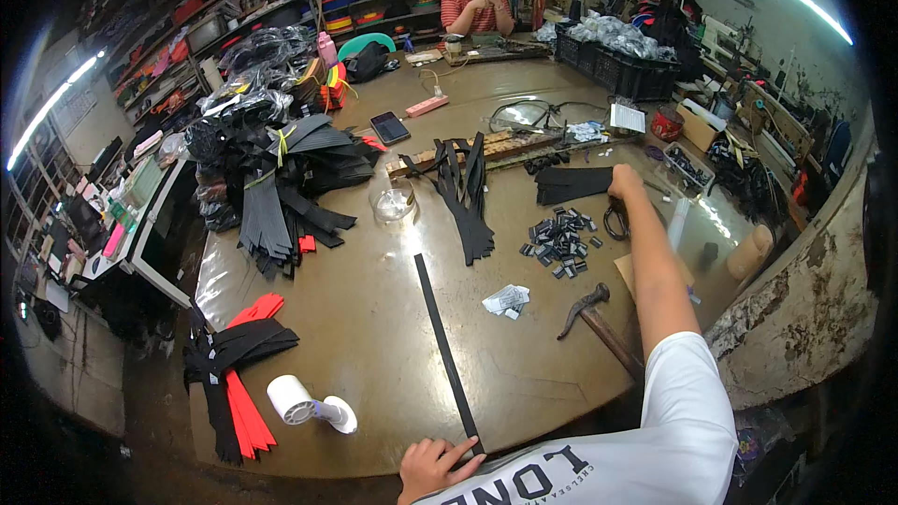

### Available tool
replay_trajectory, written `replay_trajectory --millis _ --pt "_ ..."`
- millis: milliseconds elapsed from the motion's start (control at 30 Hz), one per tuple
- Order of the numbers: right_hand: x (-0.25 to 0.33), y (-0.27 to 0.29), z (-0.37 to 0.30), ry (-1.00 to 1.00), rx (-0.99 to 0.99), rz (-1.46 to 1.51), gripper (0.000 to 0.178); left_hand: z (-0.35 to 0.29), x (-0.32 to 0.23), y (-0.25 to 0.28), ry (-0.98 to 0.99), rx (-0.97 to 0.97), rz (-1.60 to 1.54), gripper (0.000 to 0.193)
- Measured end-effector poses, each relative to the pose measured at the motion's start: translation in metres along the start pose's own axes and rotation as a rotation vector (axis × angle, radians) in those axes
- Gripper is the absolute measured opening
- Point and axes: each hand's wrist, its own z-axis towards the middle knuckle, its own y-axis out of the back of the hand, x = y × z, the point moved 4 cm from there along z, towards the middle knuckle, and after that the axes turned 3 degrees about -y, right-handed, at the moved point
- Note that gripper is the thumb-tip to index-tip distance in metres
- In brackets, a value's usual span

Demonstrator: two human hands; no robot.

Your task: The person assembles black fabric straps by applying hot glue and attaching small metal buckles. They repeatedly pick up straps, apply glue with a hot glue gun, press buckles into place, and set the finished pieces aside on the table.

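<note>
A single long black webbing strap (pixel 440 341) lies across the table, running from the middle down to the near edge. My left hand (pixel 438 468) is at its near end, with the fingers pressed together on the strap. My right arm reaches far forward to the right, and my right hand (pixel 625 183) is closed at the right end of a flat bundle of black straps (pixel 572 186). Its fingertips are partly hidden. Just below that bundle is a pile of small black buckles (pixel 561 241). Several small white labels (pixel 507 300) lie nearer to me.
A hammer (pixel 599 323) lies under my right forearm. Black and red straps (pixel 245 355) and a white handheld fan (pixel 297 402) are at left. Farther back are strap heaps (pixel 281 178), a phone (pixel 389 127), a black crate (pixel 613 70) and a seated person (pixel 475 9).
</note>
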Motion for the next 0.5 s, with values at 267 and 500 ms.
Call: replay_trajectory --millis 267,500 --pt "-0.012 0.048 0.020 0.287 -0.194 0.513 0.028 -0.007 0.006 -0.007 0.010 0.022 0.004 0.033" --pt "0.059 0.214 -0.101 0.710 -0.427 0.709 0.020 -0.004 0.004 -0.003 0.017 0.056 -0.046 0.034"
